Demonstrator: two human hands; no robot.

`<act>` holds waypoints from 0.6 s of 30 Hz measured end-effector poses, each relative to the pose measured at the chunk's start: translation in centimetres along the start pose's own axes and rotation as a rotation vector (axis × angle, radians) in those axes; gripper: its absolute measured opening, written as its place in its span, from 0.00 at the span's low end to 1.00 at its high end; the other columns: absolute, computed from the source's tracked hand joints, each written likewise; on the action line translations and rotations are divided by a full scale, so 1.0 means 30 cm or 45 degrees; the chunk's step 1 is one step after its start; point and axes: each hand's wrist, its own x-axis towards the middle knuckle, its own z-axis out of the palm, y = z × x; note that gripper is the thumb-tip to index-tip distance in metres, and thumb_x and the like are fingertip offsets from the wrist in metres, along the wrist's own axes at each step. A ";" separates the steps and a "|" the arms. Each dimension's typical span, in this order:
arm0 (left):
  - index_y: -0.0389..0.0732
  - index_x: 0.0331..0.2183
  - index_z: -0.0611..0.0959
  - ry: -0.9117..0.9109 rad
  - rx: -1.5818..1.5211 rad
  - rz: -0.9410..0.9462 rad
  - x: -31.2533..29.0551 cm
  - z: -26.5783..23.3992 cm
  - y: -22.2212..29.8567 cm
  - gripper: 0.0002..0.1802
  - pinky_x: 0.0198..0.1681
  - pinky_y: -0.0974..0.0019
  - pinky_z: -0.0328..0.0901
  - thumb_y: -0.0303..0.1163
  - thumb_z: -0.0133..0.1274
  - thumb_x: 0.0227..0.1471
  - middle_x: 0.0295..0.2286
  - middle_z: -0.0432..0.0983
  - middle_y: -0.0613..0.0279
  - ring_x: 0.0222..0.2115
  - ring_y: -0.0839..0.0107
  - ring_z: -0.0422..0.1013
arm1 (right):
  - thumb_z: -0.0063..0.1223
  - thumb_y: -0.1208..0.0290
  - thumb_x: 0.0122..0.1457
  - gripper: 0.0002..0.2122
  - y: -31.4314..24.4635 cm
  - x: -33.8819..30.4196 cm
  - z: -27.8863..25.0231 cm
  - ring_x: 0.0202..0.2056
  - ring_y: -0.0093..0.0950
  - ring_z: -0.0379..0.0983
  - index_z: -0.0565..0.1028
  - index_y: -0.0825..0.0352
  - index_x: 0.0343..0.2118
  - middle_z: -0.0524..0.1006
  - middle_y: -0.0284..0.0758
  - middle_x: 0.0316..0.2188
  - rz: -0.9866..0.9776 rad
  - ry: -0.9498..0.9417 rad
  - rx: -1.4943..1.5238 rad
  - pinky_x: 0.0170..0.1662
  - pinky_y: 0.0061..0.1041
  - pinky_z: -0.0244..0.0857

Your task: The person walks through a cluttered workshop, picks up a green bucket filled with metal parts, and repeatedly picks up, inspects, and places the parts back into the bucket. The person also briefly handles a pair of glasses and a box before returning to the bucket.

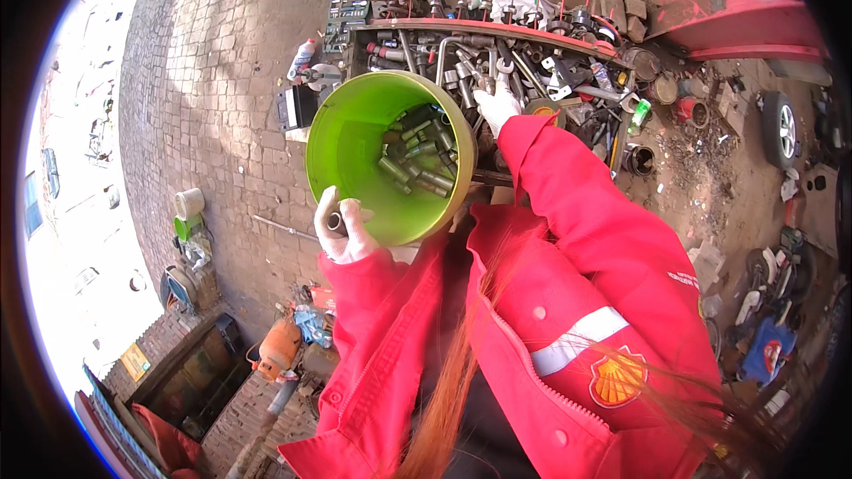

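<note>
The right hand (499, 108) has its fingertips lost among jumbled tools (530, 74) at two o'clock from the bucket (342, 144), so I cannot tell what they grip, while at its seven-o'clock rim the left hand (349, 232) curls round a part-hidden hollow metal socket (335, 221), the round, lime-green bucket, toward eleven o'clock in view, holding overlapping dull-grey sockets (433, 179).

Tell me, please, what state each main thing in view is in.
Lime-green round plastic bucket, open, partly filled with grey metal cylinders.
Left white-gloved hand, gripping a hollow metal cylinder.
Right white-gloved hand, among metal tools, grip unclear.
Long red-edged metal tray, open, crowded with tools.
Red fabric jacket, unzipped.
</note>
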 end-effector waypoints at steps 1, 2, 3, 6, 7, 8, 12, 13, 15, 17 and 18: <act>0.40 0.53 0.73 0.008 -0.007 -0.020 -0.002 0.002 0.003 0.18 0.35 0.72 0.67 0.29 0.53 0.61 0.31 0.75 0.62 0.26 0.77 0.70 | 0.55 0.71 0.60 0.19 -0.036 -0.043 -0.022 0.29 0.20 0.74 0.69 0.65 0.54 0.76 0.30 0.33 0.069 0.022 0.013 0.33 0.22 0.72; 0.40 0.53 0.73 0.016 -0.018 -0.037 -0.005 0.004 0.006 0.18 0.35 0.72 0.67 0.29 0.53 0.61 0.31 0.75 0.62 0.26 0.77 0.70 | 0.49 0.53 0.60 0.30 -0.082 -0.103 -0.053 0.47 0.48 0.76 0.61 0.61 0.63 0.79 0.50 0.44 0.061 -0.122 0.204 0.51 0.44 0.65; 0.40 0.53 0.73 0.020 -0.042 -0.057 -0.009 0.007 0.009 0.18 0.35 0.72 0.67 0.29 0.53 0.61 0.31 0.75 0.62 0.26 0.77 0.70 | 0.47 0.51 0.62 0.29 -0.143 -0.166 -0.089 0.49 0.49 0.74 0.61 0.60 0.63 0.77 0.51 0.47 0.002 -0.093 0.047 0.53 0.44 0.64; 0.38 0.51 0.74 -0.003 -0.057 -0.059 -0.019 0.011 0.021 0.18 0.32 0.75 0.67 0.25 0.54 0.59 0.33 0.76 0.63 0.27 0.79 0.70 | 0.44 0.55 0.67 0.23 -0.340 -0.385 -0.136 0.56 0.47 0.67 0.64 0.62 0.60 0.71 0.49 0.56 -0.532 0.065 -0.049 0.59 0.40 0.60; 0.38 0.51 0.74 -0.035 -0.067 -0.029 -0.024 0.011 0.024 0.18 0.31 0.75 0.66 0.26 0.54 0.59 0.32 0.76 0.63 0.26 0.80 0.70 | 0.44 0.63 0.68 0.19 -0.404 -0.446 -0.134 0.58 0.42 0.66 0.65 0.63 0.59 0.69 0.47 0.57 -0.823 0.065 0.019 0.60 0.36 0.59; 0.38 0.51 0.74 -0.042 -0.084 -0.041 -0.027 0.016 0.025 0.19 0.30 0.75 0.66 0.26 0.55 0.59 0.32 0.76 0.64 0.24 0.80 0.69 | 0.46 0.67 0.67 0.18 -0.456 -0.511 -0.126 0.57 0.40 0.67 0.66 0.65 0.58 0.70 0.45 0.55 -0.990 0.089 0.012 0.60 0.37 0.59; 0.37 0.51 0.74 -0.126 -0.222 -0.070 -0.019 0.003 0.021 0.20 0.28 0.76 0.66 0.26 0.57 0.57 0.30 0.76 0.64 0.23 0.80 0.69 | 0.52 0.71 0.60 0.16 -0.541 -0.706 -0.056 0.52 0.39 0.68 0.71 0.64 0.52 0.72 0.42 0.49 -1.290 -0.296 -0.203 0.57 0.35 0.62; 0.37 0.51 0.74 -0.229 -0.284 0.018 -0.001 -0.003 0.018 0.20 0.29 0.75 0.67 0.25 0.56 0.57 0.30 0.77 0.63 0.24 0.79 0.71 | 0.51 0.73 0.62 0.15 -0.539 -0.756 0.002 0.51 0.40 0.68 0.71 0.66 0.52 0.71 0.41 0.47 -1.324 -0.403 -0.137 0.56 0.36 0.62; 0.36 0.50 0.75 -0.430 -0.378 0.202 0.051 -0.016 0.008 0.19 0.31 0.74 0.68 0.25 0.56 0.57 0.32 0.78 0.62 0.27 0.76 0.73 | 0.53 0.73 0.59 0.15 -0.542 -0.822 0.097 0.54 0.40 0.66 0.74 0.64 0.50 0.71 0.42 0.51 -1.094 -0.714 -0.262 0.59 0.34 0.60; 0.35 0.49 0.75 -0.541 -0.386 0.334 0.101 -0.031 -0.019 0.18 0.34 0.73 0.70 0.24 0.56 0.56 0.33 0.79 0.60 0.30 0.73 0.76 | 0.54 0.74 0.58 0.14 -0.516 -0.897 0.152 0.57 0.40 0.64 0.75 0.64 0.48 0.69 0.41 0.53 -1.180 -0.799 -0.146 0.62 0.34 0.56; 0.35 0.49 0.76 -0.507 -0.381 0.339 0.102 -0.033 -0.044 0.18 0.35 0.72 0.71 0.23 0.56 0.55 0.34 0.80 0.59 0.32 0.72 0.76 | 0.53 0.74 0.58 0.15 -0.508 -0.901 0.165 0.58 0.40 0.63 0.75 0.62 0.49 0.69 0.41 0.55 -1.258 -0.789 -0.372 0.62 0.34 0.56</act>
